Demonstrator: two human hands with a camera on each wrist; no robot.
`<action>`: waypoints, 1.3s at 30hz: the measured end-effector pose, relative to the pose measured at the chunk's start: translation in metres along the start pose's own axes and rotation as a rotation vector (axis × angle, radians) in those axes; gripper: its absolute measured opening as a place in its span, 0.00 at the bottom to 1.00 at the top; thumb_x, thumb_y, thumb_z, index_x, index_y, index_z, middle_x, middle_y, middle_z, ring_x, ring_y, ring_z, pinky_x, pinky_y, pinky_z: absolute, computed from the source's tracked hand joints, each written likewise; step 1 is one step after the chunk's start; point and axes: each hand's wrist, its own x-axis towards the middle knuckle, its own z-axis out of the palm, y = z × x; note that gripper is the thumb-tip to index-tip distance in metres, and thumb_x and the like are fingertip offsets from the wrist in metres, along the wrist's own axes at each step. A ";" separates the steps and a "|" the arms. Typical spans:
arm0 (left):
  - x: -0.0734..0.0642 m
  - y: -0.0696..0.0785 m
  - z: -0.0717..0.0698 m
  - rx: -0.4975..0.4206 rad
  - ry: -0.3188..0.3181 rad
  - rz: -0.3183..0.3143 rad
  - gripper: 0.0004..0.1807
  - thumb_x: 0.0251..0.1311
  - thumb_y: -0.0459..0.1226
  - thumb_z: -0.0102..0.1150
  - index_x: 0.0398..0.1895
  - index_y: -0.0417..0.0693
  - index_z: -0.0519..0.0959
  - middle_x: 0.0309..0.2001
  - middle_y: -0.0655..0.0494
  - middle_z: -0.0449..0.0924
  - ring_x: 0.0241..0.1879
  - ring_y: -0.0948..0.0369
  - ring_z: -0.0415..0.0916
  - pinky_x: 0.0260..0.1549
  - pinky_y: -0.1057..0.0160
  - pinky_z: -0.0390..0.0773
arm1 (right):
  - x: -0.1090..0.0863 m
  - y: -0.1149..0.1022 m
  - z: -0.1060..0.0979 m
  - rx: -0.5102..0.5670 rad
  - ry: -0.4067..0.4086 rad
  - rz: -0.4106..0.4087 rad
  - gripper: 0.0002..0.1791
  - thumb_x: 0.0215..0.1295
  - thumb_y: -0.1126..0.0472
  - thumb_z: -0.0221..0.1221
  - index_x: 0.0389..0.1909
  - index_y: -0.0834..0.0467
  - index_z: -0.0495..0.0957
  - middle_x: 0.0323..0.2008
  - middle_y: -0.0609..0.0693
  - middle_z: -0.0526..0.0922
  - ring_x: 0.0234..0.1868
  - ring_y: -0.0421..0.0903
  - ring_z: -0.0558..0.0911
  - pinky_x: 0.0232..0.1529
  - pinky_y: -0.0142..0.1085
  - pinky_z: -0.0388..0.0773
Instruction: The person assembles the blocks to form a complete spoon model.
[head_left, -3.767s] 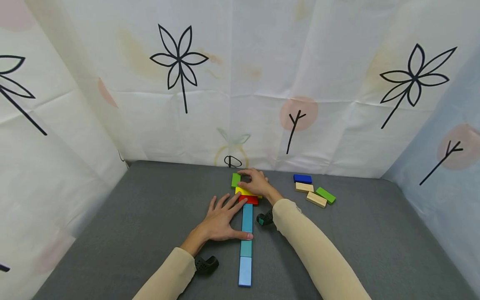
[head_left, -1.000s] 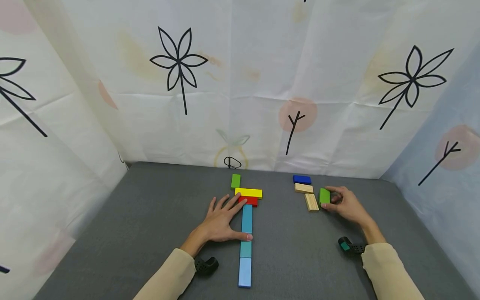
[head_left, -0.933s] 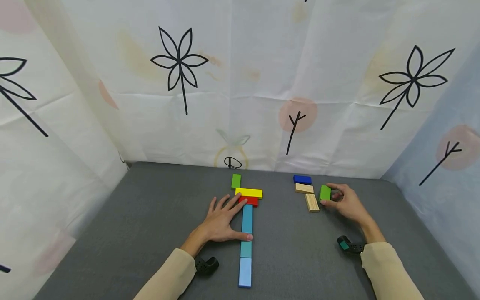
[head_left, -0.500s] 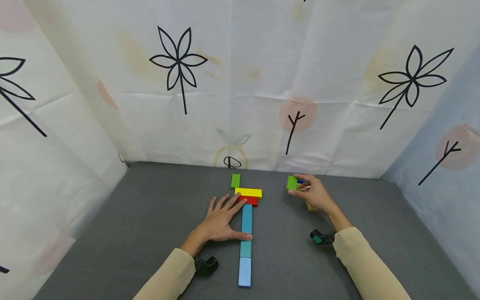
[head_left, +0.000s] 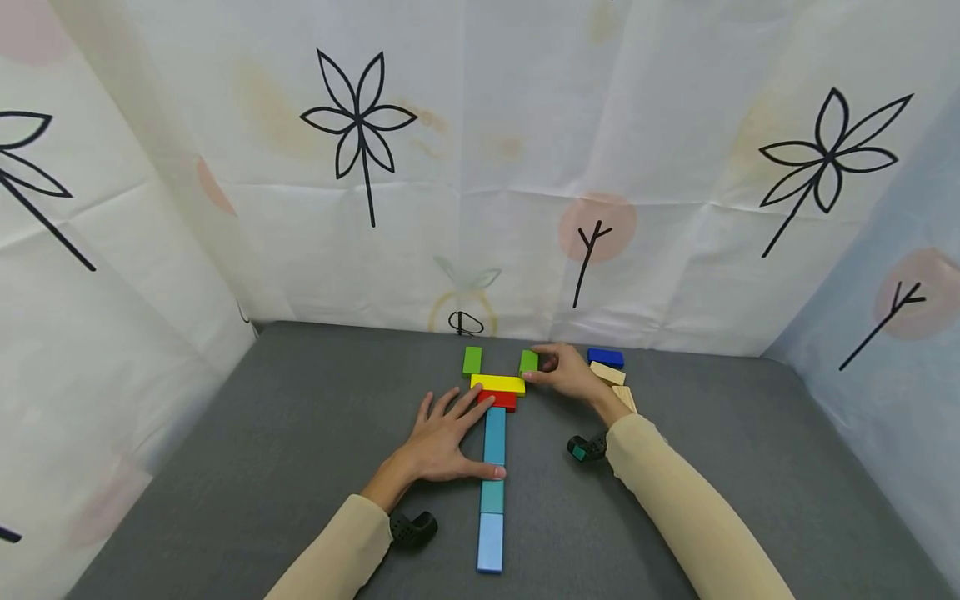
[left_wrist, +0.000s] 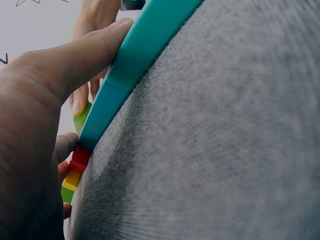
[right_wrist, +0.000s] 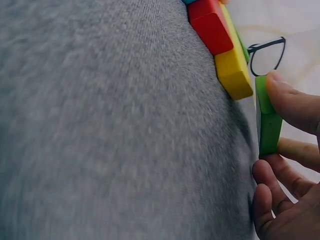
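My right hand [head_left: 566,372] pinches a green block [head_left: 528,362] between thumb and fingers, behind the right end of a yellow block [head_left: 498,384]. In the right wrist view, that green block [right_wrist: 270,117] shows a small gap from the yellow block. A red block [head_left: 504,402] lies against the yellow one's near side. My left hand [head_left: 438,446] lies with fingers spread, fingertips at the yellow and red blocks, thumb on the line of blue-toned blocks [head_left: 493,435] running toward me. A second green block [head_left: 472,360] stands behind the yellow block's left end.
Right of my right hand lie a dark blue block [head_left: 605,357] and two plain wooden blocks [head_left: 607,373], one partly hidden by the wrist. The grey table [head_left: 300,417] ends at a printed white cloth [head_left: 517,275] behind.
My right hand took the green block from the loose blocks at the right and carried it left to the yellow block. One wooden block has turned. My left hand stayed in place.
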 end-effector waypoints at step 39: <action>0.000 -0.002 0.002 -0.010 0.007 0.006 0.59 0.48 0.75 0.61 0.82 0.66 0.53 0.82 0.61 0.42 0.79 0.45 0.39 0.71 0.32 0.29 | -0.030 -0.006 -0.012 0.039 0.092 -0.062 0.30 0.67 0.59 0.67 0.69 0.62 0.73 0.63 0.63 0.76 0.57 0.61 0.77 0.56 0.57 0.76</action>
